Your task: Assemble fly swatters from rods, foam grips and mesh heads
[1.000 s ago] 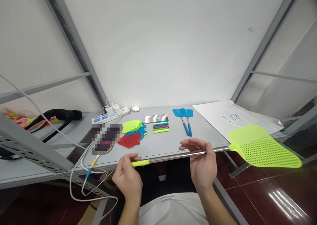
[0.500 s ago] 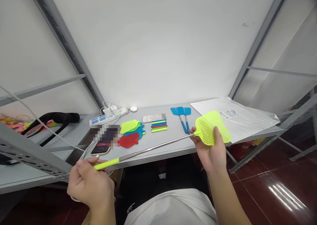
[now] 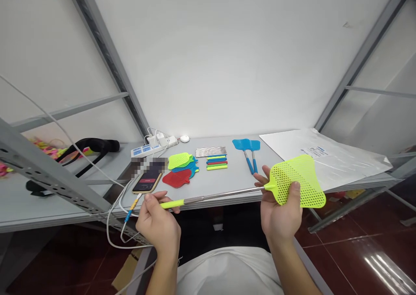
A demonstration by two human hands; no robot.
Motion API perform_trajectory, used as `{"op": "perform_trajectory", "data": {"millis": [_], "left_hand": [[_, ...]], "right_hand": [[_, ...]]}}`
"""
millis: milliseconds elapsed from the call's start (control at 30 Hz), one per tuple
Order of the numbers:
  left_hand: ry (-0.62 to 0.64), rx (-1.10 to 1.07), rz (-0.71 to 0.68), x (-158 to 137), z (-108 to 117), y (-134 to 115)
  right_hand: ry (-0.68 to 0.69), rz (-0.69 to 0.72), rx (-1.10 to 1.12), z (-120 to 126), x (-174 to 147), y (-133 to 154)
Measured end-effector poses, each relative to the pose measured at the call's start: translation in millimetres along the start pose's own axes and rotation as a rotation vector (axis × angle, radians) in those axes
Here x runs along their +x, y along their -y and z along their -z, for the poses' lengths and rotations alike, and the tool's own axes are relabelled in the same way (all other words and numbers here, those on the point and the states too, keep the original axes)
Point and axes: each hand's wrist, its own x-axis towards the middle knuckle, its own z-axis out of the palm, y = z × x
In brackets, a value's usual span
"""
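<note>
Two bare hands share one yellow-green fly swatter [image 3: 227, 194], which slants across the lower middle of the frame, in front of the table's near edge. The left hand [image 3: 159, 223], left of centre, pinches the handle [image 3: 173, 204] between thumb and fingers; the right hand [image 3: 281, 215], right of centre, clasps the mesh head [image 3: 282, 176], thumb pressed on top and fingers behind it. The metal shaft runs bare between the two grips, rising gently rightward, and the head spreads past the right thumb. I'd say holding both ends keeps so long and thin a thing steady. Beyond, on the grey table [image 3: 238, 180], parts lie grouped by kind, presumably so each is easily found: loose heads [image 3: 181, 160] overlapping left of centre with a red one nearest, metal rods [image 3: 210, 151] in a row mid-frame, coloured handles [image 3: 217, 162] just below them. Two blue swatters [image 3: 240, 144] sit side by side at centre right, apart from the loose parts, perhaps because they are whole. Farther out, a white bag [image 3: 344, 160] covers the table's right end; at left a phone [image 3: 148, 179] lies near a power strip [image 3: 138, 151], probably for charging, as a cable meets its lower end.
</note>
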Motion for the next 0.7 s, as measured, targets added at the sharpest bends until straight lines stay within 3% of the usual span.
{"op": "perform_trajectory", "data": {"millis": [200,367,467,533,633,700], "left_hand": [[-0.059,0.058,-0.018,-2,1,-8],[-0.077,0.096,-0.142,6,5,-17],[-0.042,-0.062,-0.177,13,8,-31],[0.029,-0.298,-0.009,17,10,-42],[0.133,-0.671,0.484,21,13,-55],[0.149,-0.823,0.704,24,16,-58]], "right_hand": [[0.002,0.014,-0.008,0,-1,1],[0.071,-0.165,0.007,3,3,-6],[0.159,-0.236,-0.005,6,7,-10],[0.194,-0.244,-0.009,9,10,-11],[0.213,-0.255,0.014,15,14,-8],[0.229,-0.251,0.028,20,16,-4]]}}
